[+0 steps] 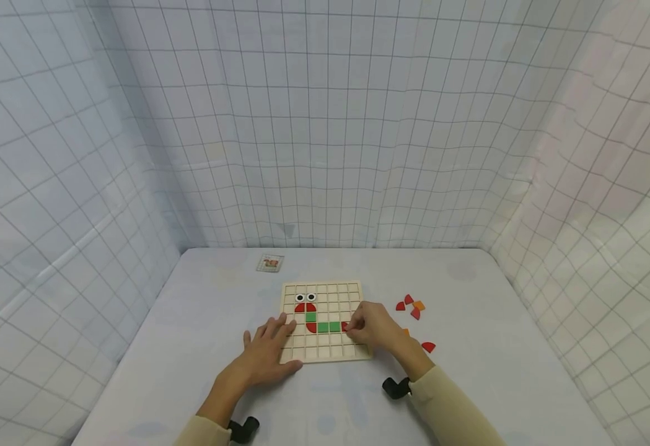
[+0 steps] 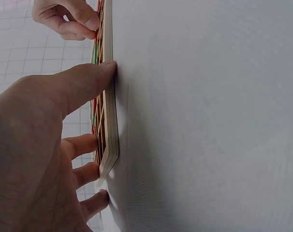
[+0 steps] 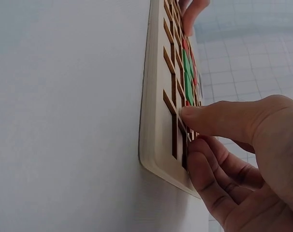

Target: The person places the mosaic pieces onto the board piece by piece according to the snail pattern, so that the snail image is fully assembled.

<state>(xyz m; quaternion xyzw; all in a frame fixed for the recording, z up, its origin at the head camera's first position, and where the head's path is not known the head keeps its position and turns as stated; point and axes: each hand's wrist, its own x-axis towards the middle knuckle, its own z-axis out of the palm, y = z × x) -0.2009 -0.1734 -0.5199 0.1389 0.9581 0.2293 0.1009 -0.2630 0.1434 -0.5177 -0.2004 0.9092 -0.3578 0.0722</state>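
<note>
A wooden grid board point(image 1: 319, 352) lies on the table. Two eye discs point(image 1: 305, 297) sit near its upper left. Below them runs a line of red pieces and green squares point(image 1: 323, 327), bending to the right. At the line's right end, the thumb and fingers of my right hand point(image 1: 377, 328) pinch a red piece point(image 1: 344, 326) low over a cell, partly covering it. My left hand point(image 1: 269, 353) rests with spread fingers on the board's left side, its thumb point(image 2: 83, 82) along the near edge in the left wrist view.
Right of the board lie several loose red quarter-circle pieces point(image 1: 428, 347) and orange pieces point(image 1: 419, 305), one partly behind the right forearm. A small picture card point(image 1: 271, 263) lies near the table's back edge. Gridded white curtains point(image 1: 325, 124) enclose the back and sides.
</note>
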